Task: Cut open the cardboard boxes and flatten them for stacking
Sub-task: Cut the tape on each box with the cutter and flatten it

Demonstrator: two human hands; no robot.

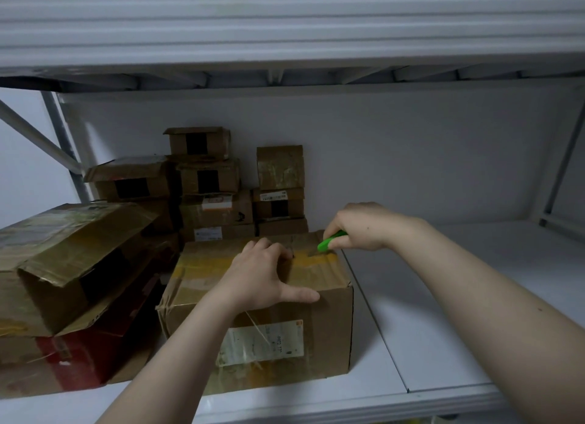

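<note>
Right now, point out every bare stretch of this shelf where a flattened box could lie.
Bare: the white shelf right of the taped box, back to the wall and across to the right upright. Crowded: small stacked boxes behind it, opened boxes close on its left.

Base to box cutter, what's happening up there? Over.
Left hand presses down on taped box top. Right hand grips green cutter, blade at the tape. Stacked boxes close behind.

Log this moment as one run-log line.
step: cutting tape | left hand: presses box top | right hand: grips green knife, blade on tape | box: upright on shelf, flaps closed
</note>
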